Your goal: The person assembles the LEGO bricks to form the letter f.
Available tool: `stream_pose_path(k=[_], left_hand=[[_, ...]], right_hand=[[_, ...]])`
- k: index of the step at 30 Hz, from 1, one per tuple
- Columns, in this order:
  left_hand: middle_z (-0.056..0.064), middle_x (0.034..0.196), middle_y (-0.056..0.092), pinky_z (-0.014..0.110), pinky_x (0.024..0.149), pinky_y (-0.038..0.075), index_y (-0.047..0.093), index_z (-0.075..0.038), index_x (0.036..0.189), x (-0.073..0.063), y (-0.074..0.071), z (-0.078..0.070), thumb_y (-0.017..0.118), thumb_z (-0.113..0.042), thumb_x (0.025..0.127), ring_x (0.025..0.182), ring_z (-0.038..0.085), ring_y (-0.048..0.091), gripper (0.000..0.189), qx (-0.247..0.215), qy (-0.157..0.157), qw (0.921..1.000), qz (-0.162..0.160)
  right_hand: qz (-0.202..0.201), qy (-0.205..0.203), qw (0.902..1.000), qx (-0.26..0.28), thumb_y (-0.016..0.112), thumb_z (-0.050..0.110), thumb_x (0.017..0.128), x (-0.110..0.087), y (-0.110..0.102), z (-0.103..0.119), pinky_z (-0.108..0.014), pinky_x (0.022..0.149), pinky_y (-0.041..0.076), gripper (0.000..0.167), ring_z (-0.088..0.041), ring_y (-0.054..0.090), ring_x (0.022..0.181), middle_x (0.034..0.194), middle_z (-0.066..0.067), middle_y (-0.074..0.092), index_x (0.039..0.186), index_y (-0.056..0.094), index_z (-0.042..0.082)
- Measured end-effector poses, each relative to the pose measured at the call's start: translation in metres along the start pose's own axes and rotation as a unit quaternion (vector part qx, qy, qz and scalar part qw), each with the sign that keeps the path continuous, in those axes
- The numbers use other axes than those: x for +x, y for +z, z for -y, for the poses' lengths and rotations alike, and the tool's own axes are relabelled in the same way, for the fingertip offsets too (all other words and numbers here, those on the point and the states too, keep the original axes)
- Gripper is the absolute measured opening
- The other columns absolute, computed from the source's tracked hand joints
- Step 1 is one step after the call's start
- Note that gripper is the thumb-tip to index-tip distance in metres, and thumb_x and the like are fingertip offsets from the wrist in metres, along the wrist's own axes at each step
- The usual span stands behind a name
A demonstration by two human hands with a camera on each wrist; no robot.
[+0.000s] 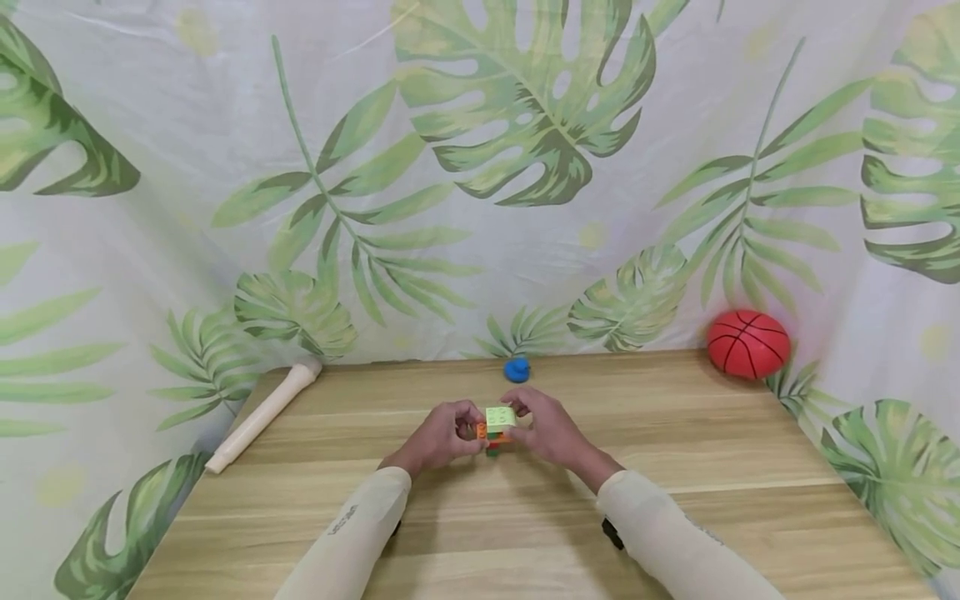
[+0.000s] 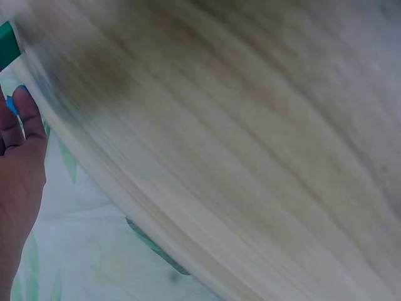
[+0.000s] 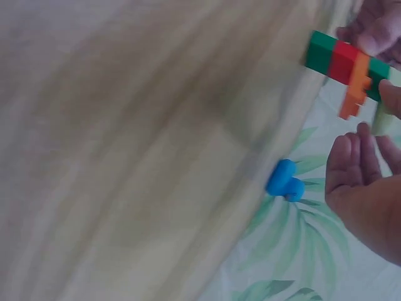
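Note:
Both hands meet over the middle of the table at a small stack of toy building blocks. On top is a pale yellow-green block [image 1: 501, 418] with studs. Below it in the right wrist view come a green block [image 3: 378, 72], an orange block [image 3: 356, 88] sticking out sideways, a red block [image 3: 342, 62] and another green block [image 3: 320, 52] at the bottom end. My left hand [image 1: 442, 435] pinches the stack at its left, by the orange part. From the other side, my right hand [image 1: 553, 429] holds the pale yellow-green block between thumb and fingers.
Behind the hands a blue toy duck [image 1: 517, 370] sits near the back edge of the wooden table [image 1: 337, 517]. A red ball [image 1: 748, 344] lies at the back right corner. Along the left edge lies a pale, rod-like object [image 1: 262, 419]. Leaf-patterned cloth [image 1: 465, 250] hangs behind.

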State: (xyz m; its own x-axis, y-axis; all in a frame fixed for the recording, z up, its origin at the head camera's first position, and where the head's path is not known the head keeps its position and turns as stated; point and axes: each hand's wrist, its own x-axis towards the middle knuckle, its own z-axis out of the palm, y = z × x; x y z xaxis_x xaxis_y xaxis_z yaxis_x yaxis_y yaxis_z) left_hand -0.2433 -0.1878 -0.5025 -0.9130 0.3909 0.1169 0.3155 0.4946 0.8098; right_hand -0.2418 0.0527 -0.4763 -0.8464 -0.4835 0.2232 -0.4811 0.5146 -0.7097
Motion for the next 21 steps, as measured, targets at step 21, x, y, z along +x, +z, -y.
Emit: stream_pose_path(k=[21], left_hand=[[0.004,0.1,0.079,0.02,0.075,0.053,0.079,-0.003,0.121,0.0,0.011,-0.007,0.069,-0.02,0.106,0.084,0.005,0.061,0.024,0.075,0.024,0.9967,0.017]], right_hand=[[-0.024,0.076,0.9968,-0.003,0.075,0.016,0.101,-0.015,0.007,-0.016,-0.024,0.071,0.055,0.016,-0.008,0.064,0.078,0.093,-0.005,0.08,0.108,0.082,0.003]])
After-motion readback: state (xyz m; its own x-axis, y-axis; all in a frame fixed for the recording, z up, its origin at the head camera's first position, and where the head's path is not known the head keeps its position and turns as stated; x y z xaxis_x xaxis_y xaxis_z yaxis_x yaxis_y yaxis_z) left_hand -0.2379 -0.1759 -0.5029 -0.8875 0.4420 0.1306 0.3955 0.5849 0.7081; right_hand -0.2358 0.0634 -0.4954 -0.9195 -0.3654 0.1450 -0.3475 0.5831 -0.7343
